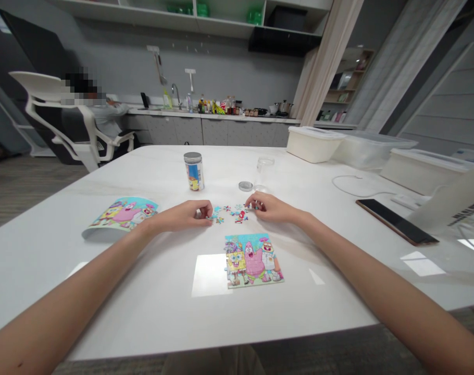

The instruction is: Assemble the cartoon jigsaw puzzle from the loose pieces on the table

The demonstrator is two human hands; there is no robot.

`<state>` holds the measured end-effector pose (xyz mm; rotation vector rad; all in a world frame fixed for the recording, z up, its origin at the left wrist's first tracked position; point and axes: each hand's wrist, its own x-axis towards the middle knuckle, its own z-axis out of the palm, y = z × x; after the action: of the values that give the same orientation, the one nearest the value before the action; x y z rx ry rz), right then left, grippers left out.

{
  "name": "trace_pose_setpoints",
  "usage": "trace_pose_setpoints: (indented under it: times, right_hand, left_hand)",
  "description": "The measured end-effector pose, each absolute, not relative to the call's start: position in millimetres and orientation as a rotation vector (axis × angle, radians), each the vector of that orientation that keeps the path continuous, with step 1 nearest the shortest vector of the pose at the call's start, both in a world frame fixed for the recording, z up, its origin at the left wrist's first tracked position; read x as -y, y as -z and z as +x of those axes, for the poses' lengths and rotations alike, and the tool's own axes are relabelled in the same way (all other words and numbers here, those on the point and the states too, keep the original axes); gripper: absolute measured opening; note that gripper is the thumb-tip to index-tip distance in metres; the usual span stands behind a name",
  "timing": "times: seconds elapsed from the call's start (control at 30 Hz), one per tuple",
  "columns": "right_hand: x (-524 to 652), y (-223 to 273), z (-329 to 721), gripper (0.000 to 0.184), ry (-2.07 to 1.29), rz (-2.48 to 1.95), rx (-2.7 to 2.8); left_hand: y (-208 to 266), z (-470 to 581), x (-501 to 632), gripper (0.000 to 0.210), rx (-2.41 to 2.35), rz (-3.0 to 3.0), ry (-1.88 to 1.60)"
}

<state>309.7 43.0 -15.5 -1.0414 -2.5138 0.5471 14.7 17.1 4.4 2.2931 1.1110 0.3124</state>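
Observation:
My left hand (198, 213) is curled at the left edge of a small cluster of loose jigsaw pieces (220, 220), thumb and fingers pinched on one piece. Across the cluster, my right hand (265, 207) also has its fingers bent in, with a piece at the fingertips, partly hidden. A red-marked piece (241, 214) lies between the hands. Nearer to me sits a joined section of jigsaw puzzle (254, 263), showing a yellow, a pink and a brown cartoon figure; its left edge is uneven. A curved picture sheet (123, 212) with the same figures rests beside my left forearm.
Beyond the hands stand a lidded picture jar (194, 172), a clear jar (265, 174) and a loose metal lid (245, 186). At right are a dark phone-like slab (395, 221), cables and storage boxes (314, 145). A person sits in a white chair (90, 130) behind the table.

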Motion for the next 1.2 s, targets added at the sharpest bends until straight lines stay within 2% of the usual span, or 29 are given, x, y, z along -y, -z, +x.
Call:
trace_pose_setpoints:
  times: [0.1,0.2,0.37,0.53,0.7,0.8,1.0,1.2]
  right_hand:
    - [-44,15,310,0.041,-0.666,-1.053,2.447]
    - [-44,16,309,0.043,-0.647,-1.058,2.420]
    - [-44,15,309,0.035,-0.500,-1.115,2.424]
    - [-46,9,311,0.032,-0.550,-1.243,2.417]
    - [-45,10,306,0.021,-0.798,-1.247,2.291]
    - [-42,9,300,0.013,-1.100,-1.196,2.080]
    - [-35,4,292,0.022,-1.613,-1.097,1.559]
    - [-34,3,292,0.023,-1.781,-1.081,1.334]
  left_hand:
    - [2,18,-20,0.023,-1.108,2.195,-0.481]
    - [9,24,-23,0.024,-1.099,2.043,-0.681]
    - [14,31,-23,0.025,-1.169,1.733,-0.876]
    - [14,33,-24,0.019,-1.191,1.527,-0.986]
    - [11,34,-21,0.008,-1.138,1.275,-1.043]
    - [9,35,-18,0.011,-1.137,1.219,-1.041]
    - [13,34,-19,0.017,-1.116,1.285,-1.039]
    - [16,33,-21,0.025,-1.137,1.331,-1.028]
